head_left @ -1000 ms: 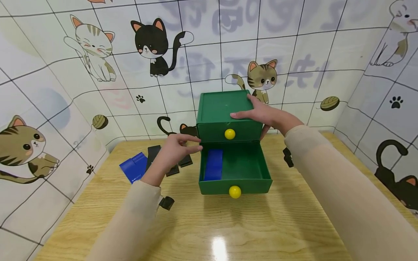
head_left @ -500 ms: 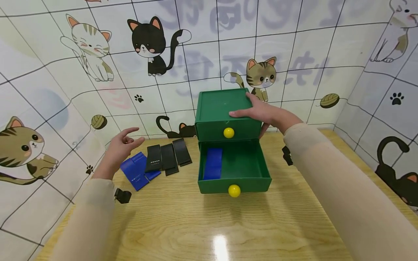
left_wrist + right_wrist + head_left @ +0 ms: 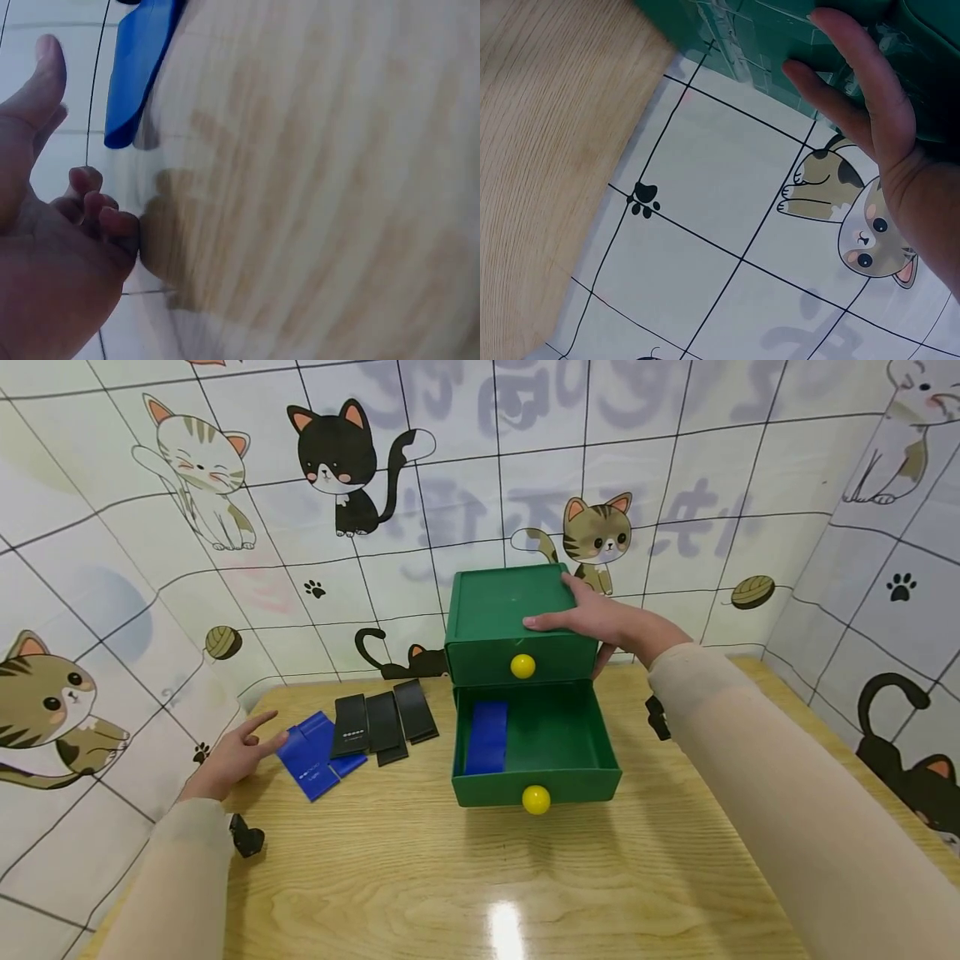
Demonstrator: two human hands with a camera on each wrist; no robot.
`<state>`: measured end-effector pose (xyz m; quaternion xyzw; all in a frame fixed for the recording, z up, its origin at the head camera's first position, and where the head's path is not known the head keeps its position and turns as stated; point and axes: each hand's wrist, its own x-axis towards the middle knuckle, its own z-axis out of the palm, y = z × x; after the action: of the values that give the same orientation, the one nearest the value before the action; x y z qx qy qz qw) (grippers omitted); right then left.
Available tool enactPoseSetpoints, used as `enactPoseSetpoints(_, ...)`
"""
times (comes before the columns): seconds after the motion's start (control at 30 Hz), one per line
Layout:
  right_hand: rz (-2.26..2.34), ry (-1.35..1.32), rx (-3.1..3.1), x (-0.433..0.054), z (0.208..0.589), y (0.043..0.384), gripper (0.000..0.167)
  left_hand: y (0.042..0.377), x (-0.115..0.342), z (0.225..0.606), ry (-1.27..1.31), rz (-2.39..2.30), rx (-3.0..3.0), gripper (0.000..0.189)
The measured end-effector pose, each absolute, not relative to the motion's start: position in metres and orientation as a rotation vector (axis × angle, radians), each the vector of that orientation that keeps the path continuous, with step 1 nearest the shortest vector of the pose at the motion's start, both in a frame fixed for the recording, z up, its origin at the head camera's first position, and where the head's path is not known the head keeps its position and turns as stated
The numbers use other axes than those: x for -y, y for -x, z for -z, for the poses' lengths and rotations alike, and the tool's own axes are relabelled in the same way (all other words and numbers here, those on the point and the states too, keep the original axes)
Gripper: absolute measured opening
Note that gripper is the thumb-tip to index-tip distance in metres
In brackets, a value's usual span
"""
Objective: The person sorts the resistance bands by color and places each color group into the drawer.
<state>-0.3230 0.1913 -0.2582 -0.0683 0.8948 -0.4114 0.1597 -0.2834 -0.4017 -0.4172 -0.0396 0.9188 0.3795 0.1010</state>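
Left hand (image 3: pixel 228 760): relaxed, thumb and forefinger extended, holding nothing; just beside blue packets (image 3: pixel 307 756), cannot tell if touching.
Right hand (image 3: pixel 600 617): straight-fingered, resting on top and right side of green cabinet (image 3: pixel 498 602).
Blue packets: on table (image 3: pixel 375 877), left of black packets (image 3: pixel 384 727).
Lower drawer (image 3: pixel 558 735): open, containing blue strip (image 3: pixel 487 737) at left.

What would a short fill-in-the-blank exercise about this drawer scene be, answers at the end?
1. The upper round knob on the green drawer unit is coloured ____.
2. The flat blue strip lies inside the ____ drawer.
3. The hand resting on top of the drawer unit is the person's ____ hand.
4. The loose strips nearest the drawer unit on the wooden table are coloured ____.

Missing words: yellow; lower; right; black.
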Motion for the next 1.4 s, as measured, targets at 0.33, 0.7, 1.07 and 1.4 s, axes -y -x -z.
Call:
enactPoseSetpoints(0.33,1.196,0.201,-2.54,-0.191,0.258,0.323,0.125,0.291,0.406,0.428,0.079,-1.039,-2.736,0.087)
enactPoseSetpoints(0.7,1.193,0.192,-2.555,-0.192,0.251,0.322,0.125,0.298,0.396,0.429,0.225,-1.021,-2.794,0.075)
enactPoseSetpoints(1.07,1.191,0.176,-2.546,-0.194,0.255,0.323,0.126,0.299,0.4,0.44,0.256,-1.306,-2.719,0.064)
enactPoseSetpoints(1.4,1.195,0.185,-2.543,-0.191,0.258,0.324,0.126,0.289,0.4,0.431,0.341,-1.537,-2.689,0.059)
